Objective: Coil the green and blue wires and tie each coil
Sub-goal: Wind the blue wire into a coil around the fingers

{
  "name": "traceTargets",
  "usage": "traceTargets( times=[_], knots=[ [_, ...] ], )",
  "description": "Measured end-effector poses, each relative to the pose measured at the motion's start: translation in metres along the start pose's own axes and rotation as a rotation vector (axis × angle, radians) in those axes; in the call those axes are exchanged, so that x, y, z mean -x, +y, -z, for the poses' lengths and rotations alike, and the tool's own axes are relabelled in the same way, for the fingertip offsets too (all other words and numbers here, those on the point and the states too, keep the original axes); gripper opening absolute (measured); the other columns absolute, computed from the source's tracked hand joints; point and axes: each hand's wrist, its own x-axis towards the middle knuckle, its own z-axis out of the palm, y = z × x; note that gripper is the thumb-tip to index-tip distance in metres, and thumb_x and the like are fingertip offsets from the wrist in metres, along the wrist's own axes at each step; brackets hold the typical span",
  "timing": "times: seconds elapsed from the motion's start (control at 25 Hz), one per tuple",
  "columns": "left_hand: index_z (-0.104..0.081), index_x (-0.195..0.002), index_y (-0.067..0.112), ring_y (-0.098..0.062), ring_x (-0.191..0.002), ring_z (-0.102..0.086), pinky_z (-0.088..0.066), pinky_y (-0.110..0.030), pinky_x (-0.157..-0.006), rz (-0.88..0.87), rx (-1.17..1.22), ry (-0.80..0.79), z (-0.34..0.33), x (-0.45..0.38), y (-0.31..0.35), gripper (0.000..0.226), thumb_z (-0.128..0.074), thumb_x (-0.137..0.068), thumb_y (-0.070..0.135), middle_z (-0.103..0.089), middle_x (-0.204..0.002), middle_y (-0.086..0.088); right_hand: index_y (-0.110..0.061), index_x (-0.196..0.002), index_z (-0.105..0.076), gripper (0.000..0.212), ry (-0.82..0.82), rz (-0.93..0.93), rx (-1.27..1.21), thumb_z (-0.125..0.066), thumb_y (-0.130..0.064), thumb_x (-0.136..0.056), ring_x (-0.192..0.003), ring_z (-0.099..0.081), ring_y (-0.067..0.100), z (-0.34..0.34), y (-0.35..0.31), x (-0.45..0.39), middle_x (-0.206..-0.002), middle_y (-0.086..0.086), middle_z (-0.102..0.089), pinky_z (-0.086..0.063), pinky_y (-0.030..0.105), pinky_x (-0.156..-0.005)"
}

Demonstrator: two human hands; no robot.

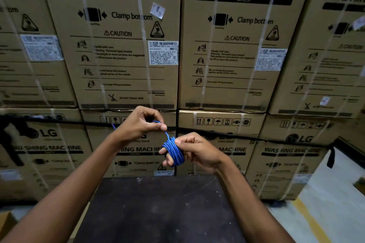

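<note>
A blue wire coil (174, 151) is wound around the fingers of my right hand (194, 151), held in the air above the dark table. A single strand of the blue wire rises from the coil up to my left hand (142, 123), which pinches it between thumb and fingers. The wire's free end (113, 126) pokes out to the left behind my left wrist. No green wire is visible in the head view.
A dark, scuffed table top (158, 209) lies below my hands. Stacked cardboard washing machine boxes (122, 45) with plastic straps fill the background. A pale floor with a yellow line (324, 217) shows at the lower right.
</note>
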Motion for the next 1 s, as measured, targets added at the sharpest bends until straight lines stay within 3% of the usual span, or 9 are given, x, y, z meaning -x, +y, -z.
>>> traceTargets(
  times=[0.12, 0.24, 0.36, 0.6, 0.8, 0.88, 1.0],
  knots=[
    [-0.071, -0.071, 0.017, -0.006, -0.051, -0.046, -0.033, -0.019, -0.047, 0.094, 0.237, 0.096, -0.023, 0.005, -0.025, 0.028, -0.085, -0.074, 0.042, -0.059, -0.062, 0.005, 0.020, -0.120, -0.057, 0.042, -0.020, 0.063, -0.178, -0.039, -0.015, -0.105, -0.091, -0.070, 0.031, -0.007, 0.000, 0.000, -0.086, 0.017, -0.068, -0.052, 0.043, -0.094],
    [-0.070, -0.078, 0.017, -0.006, -0.045, -0.044, -0.035, -0.017, -0.043, 0.182, 0.389, 0.224, -0.054, 0.016, -0.045, 0.017, -0.071, -0.089, 0.029, -0.054, -0.056, 0.004, 0.019, -0.123, -0.056, 0.044, 0.056, 0.150, -0.322, -0.046, -0.019, -0.102, -0.094, -0.071, 0.029, -0.007, -0.002, -0.003, -0.094, 0.019, -0.071, -0.055, 0.036, -0.094],
    [-0.068, -0.072, 0.023, -0.004, -0.040, -0.032, -0.023, -0.017, -0.041, 0.204, 0.250, 0.273, -0.087, 0.032, -0.063, 0.029, -0.061, -0.099, 0.031, -0.044, -0.049, 0.007, 0.012, -0.126, -0.060, 0.039, 0.193, 0.220, -0.365, -0.041, -0.014, -0.105, -0.099, -0.072, 0.025, 0.000, -0.003, -0.006, -0.102, 0.018, -0.075, -0.058, 0.032, -0.091],
    [-0.071, -0.084, 0.026, -0.004, -0.044, -0.040, -0.031, -0.026, -0.049, 0.152, -0.097, 0.284, -0.114, 0.073, -0.050, 0.033, -0.046, -0.105, 0.032, -0.046, -0.044, 0.003, 0.003, -0.113, -0.071, 0.034, 0.455, 0.255, -0.327, -0.042, -0.013, -0.106, -0.104, -0.071, 0.027, 0.009, 0.018, -0.017, -0.120, 0.020, -0.072, -0.053, 0.036, -0.099],
    [-0.061, -0.085, 0.036, -0.009, -0.053, -0.051, -0.041, -0.032, -0.056, 0.142, -0.689, 0.156, -0.098, 0.093, -0.007, 0.037, -0.035, -0.094, 0.061, -0.057, -0.057, 0.004, 0.007, -0.105, -0.070, 0.032, 0.550, 0.250, -0.157, -0.043, -0.010, -0.106, -0.102, -0.071, 0.029, 0.016, 0.033, -0.021, -0.119, 0.018, -0.073, -0.055, 0.038, -0.094],
    [-0.064, -0.086, 0.035, 0.000, -0.052, -0.048, -0.040, -0.028, -0.052, 0.075, -0.809, 0.173, -0.076, 0.087, 0.011, 0.037, -0.040, -0.093, 0.062, -0.053, -0.054, 0.017, 0.005, -0.106, -0.071, 0.030, 0.525, 0.213, -0.021, -0.045, -0.009, -0.106, -0.103, -0.072, 0.030, 0.018, 0.034, -0.020, -0.115, 0.019, -0.074, -0.056, 0.040, -0.094],
    [-0.073, -0.086, 0.031, 0.005, -0.057, -0.048, -0.039, -0.021, -0.053, -0.107, -0.894, 0.088, -0.040, 0.066, 0.033, 0.023, -0.065, -0.092, 0.052, -0.053, -0.062, 0.023, 0.009, -0.111, -0.070, 0.030, 0.451, 0.155, 0.175, -0.046, -0.009, -0.106, -0.103, -0.072, 0.028, 0.021, 0.033, -0.017, -0.108, 0.023, -0.074, -0.058, 0.039, -0.093]
  ],
)
